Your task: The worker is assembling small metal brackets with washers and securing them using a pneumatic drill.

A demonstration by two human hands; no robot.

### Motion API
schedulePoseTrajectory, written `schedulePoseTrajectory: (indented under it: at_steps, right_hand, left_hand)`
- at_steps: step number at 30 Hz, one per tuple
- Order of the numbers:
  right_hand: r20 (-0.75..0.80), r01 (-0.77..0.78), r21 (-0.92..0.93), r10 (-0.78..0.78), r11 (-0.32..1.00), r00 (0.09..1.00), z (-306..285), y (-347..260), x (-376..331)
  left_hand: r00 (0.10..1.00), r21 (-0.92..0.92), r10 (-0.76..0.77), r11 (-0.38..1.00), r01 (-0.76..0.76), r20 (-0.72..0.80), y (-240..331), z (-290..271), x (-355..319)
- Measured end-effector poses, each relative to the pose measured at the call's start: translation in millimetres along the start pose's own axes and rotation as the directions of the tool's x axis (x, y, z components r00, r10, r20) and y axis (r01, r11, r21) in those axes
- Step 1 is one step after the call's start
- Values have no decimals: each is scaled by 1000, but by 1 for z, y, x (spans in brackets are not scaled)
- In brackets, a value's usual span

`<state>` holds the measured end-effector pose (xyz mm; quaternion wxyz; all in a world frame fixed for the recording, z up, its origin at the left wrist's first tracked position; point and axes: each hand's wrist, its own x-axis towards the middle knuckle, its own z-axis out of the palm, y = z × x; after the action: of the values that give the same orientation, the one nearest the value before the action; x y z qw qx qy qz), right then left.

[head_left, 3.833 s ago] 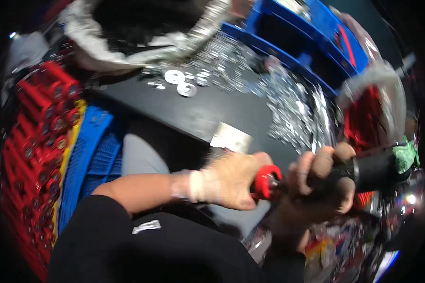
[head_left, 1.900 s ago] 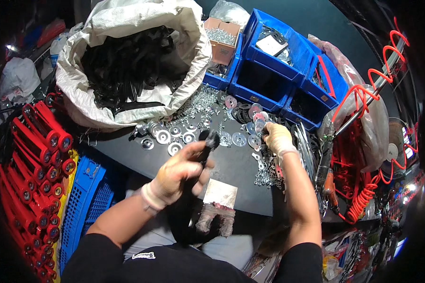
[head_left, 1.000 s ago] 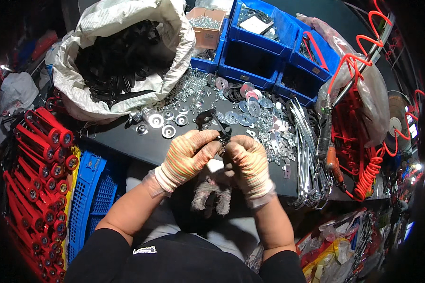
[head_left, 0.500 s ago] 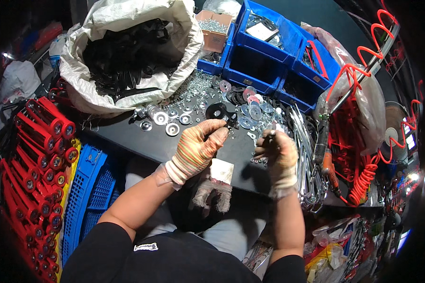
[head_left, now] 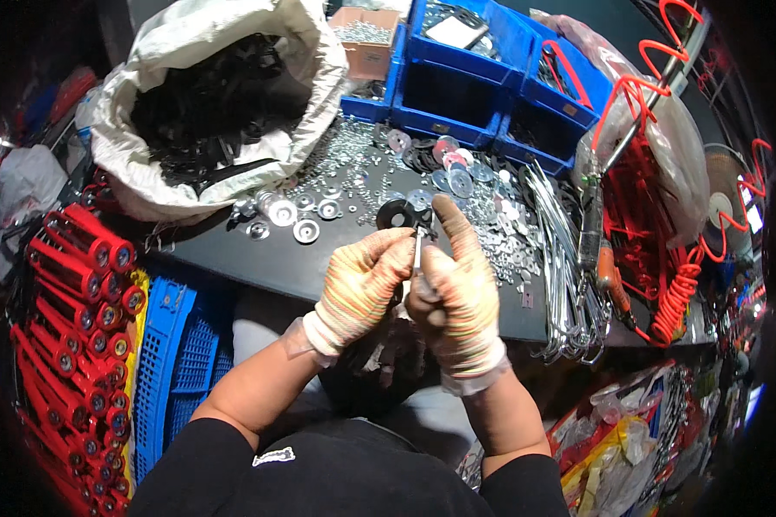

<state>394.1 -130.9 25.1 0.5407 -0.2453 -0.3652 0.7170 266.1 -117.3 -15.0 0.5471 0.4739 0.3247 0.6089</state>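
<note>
My left hand point(head_left: 362, 284), in a striped knit glove, pinches a black plastic piece with a round disc end point(head_left: 388, 213) between thumb and fingertips, just above the dark bench. My right hand point(head_left: 462, 306), gloved alike, meets it from the right. Its index finger points up past the disc while the thumb and other fingers are curled in. A thin, bright metal strip point(head_left: 418, 254) shows upright between the two hands; which hand bears it is unclear. What sits inside the right fingers is mostly hidden.
A white sack point(head_left: 112, 129) of black parts stands back left, beside loose screws and metal washers point(head_left: 306, 231). Blue bins point(head_left: 448, 129) are behind. Bent metal rods point(head_left: 560, 276) and an orange-handled power driver point(head_left: 610, 271) lie right. Red tubular parts point(head_left: 78, 267) and a blue crate point(head_left: 155, 353) are left.
My right hand has moved left from over the bench's right side to meet my left hand. The left hand keeps its pinch on the black piece. The whole view has shifted slightly.
</note>
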Motion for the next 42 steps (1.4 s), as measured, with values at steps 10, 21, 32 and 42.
schedulePoseTrajectory:
  at_steps: [10, 21, 32, 42]
  right_hand:
    - [-381, -496, -466, -340, -733, 860, -179, -93, 29]
    - [-341, -213, -545, 18, 811, 940, -104, -65, -54]
    - [460, 350, -880, -391, -322, 798, -92, -69, -95]
    - [-301, -364, -671, 210, 646, 930, -66, -47, -61]
  left_hand:
    - [958, 550, 30, 814, -189, 285, 11, -36, 12]
    - [947, -143, -294, 940, 311, 128, 10, -38, 24]
    - [987, 30, -85, 996, 82, 136, 22, -29, 20]
    - [897, 236, 430, 887, -398, -103, 34, -48, 0]
